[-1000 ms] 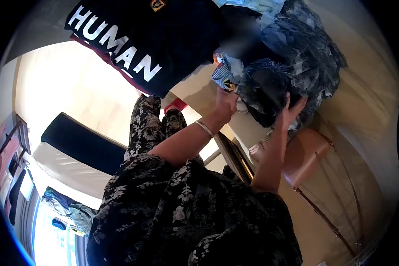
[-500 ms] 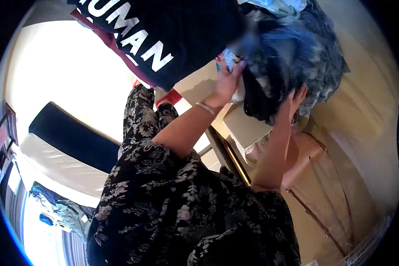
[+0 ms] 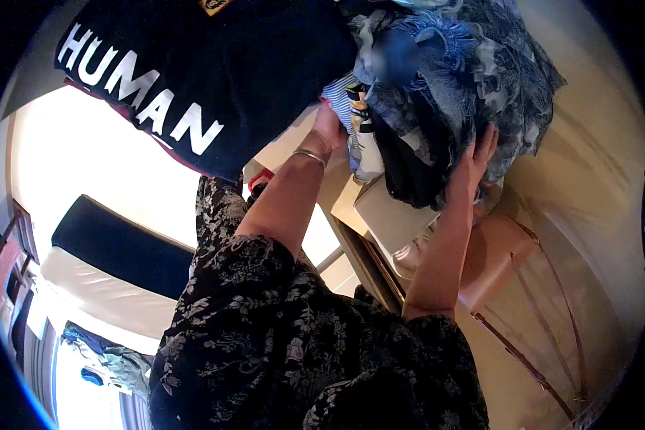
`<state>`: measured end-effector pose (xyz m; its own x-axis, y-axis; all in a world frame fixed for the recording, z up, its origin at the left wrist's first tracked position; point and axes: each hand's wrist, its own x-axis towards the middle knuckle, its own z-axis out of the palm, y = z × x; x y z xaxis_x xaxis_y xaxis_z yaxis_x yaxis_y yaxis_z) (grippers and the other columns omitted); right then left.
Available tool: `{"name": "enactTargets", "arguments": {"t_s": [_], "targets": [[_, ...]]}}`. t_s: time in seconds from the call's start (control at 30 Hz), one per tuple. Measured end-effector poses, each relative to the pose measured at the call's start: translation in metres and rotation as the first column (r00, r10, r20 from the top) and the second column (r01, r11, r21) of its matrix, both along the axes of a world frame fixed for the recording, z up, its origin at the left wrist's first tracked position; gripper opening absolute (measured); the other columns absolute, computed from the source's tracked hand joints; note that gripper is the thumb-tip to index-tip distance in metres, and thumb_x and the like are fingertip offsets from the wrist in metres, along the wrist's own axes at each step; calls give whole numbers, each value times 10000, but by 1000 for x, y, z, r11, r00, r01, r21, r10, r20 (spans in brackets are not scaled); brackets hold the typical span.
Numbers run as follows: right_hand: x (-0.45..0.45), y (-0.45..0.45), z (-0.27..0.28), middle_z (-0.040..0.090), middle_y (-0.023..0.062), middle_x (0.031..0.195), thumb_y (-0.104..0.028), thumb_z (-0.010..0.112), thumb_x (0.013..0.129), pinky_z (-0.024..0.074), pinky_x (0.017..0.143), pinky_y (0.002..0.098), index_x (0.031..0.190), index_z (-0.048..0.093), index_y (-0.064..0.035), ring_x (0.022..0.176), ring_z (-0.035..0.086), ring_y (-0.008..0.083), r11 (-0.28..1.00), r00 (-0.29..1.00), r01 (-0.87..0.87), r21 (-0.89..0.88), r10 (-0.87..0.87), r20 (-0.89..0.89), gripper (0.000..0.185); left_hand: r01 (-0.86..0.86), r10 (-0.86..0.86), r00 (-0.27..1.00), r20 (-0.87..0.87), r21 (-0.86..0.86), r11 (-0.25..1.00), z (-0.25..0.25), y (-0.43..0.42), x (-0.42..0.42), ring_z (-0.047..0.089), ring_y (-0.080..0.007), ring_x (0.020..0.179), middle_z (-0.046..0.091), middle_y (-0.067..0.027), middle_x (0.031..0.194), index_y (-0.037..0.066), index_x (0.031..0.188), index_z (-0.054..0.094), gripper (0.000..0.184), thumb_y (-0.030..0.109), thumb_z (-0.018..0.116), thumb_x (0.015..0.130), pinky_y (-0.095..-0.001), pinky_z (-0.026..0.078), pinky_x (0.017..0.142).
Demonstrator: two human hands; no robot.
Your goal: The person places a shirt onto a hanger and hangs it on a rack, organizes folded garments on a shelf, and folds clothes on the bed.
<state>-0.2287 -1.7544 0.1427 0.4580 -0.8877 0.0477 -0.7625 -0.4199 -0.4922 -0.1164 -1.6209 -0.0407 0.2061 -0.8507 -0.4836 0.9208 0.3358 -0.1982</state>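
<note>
My left hand [image 3: 327,129] reaches in at the lower edge of a black shirt [image 3: 279,64] printed with white letters reading HUMAN. Its fingertips are mostly hidden by the cloth there, so its grip does not show. Just right of it, blue-and-white striped cloth [image 3: 339,102] stands beside a yellow-and-black printed piece [image 3: 357,100]. My right hand [image 3: 480,158] lies with fingers stretched against a grey-blue patterned garment [image 3: 516,93]. Frayed blue denim [image 3: 437,43] and a black garment [image 3: 412,161] are bunched between the hands.
Below the clothes are a cream box-like surface [image 3: 390,211] and a brown leather bag [image 3: 498,258] with long straps. A white bench with a dark top [image 3: 122,247] is at left. More clothes [image 3: 122,362] lie by the bright window.
The black shirt and my left hand have shifted left, widening the gap to the denim and showing more striped and printed cloth. My right hand stays against the patterned garment.
</note>
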Motion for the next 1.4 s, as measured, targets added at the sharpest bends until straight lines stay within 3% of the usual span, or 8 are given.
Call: {"name": "enactTargets", "arguments": {"t_s": [0.27,0.47,0.67,0.73,0.93,1.0,1.27,1.4], "targets": [[28,-7,66,266,201,1430,-342,512,904,214,1075,395,1334,415,-88,1325,253,338,988,979,-149,49,155,-135,509,-3,5,1000,-10,146,989,-27,-3,-86,614,-195,829,628,-55,977,130,1113,534,378,427,394,927,-376,505,776],[13,-9,20,289,208,1417,-270,565,879,228,1066,396,1326,427,-97,1315,263,359,983,964,-169,-65,151,-217,499,-61,71,997,-30,251,966,-39,-3,-96,611,-194,837,623,-56,987,132,1118,532,372,421,397,927,-371,503,776],[-16,-15,13,241,204,1439,-201,549,889,219,1071,390,1350,390,-96,1321,253,353,988,988,-152,-33,152,-7,499,-14,11,1000,15,198,980,-62,-21,-60,608,-193,846,619,-56,998,134,1123,529,366,415,400,927,-366,500,775],[-13,-6,12,212,212,1447,-195,558,882,219,1072,385,1363,370,-97,1323,250,349,986,983,-142,-88,130,-131,526,8,-12,1000,18,191,981,-68,-26,-56,607,-193,849,617,-57,1001,135,1124,528,364,413,401,927,-364,500,775],[11,-10,5,259,233,1416,-241,620,833,239,1058,422,1345,393,-104,1299,270,386,989,995,-96,-110,94,-19,577,48,-52,999,13,222,974,-78,-18,-58,604,-191,858,612,-58,1011,137,1129,525,358,407,404,927,-359,497,775],[22,-2,-10,276,240,1404,-275,642,808,244,1048,454,1315,425,-110,1263,298,421,973,986,-113,-203,85,-142,576,65,-65,998,-8,251,966,-80,-14,-63,603,-191,861,611,-58,1015,137,1130,524,357,405,405,927,-357,496,775],[33,3,-22,322,226,1381,-329,666,763,252,1025,517,1288,450,-132,1200,334,455,913,986,-140,-382,93,-139,601,113,-116,993,-9,309,944,-84,-23,-69,599,-190,873,605,-59,1028,140,1137,520,350,397,409,927,-351,493,774],[24,-4,-25,336,211,1375,-404,681,735,258,1022,528,1277,456,-128,1197,327,463,948,996,-86,-307,80,-32,648,114,-151,988,24,539,835,-77,-6,-58,597,-189,879,601,-60,1035,141,1140,518,346,393,411,927,-347,491,774]]}}
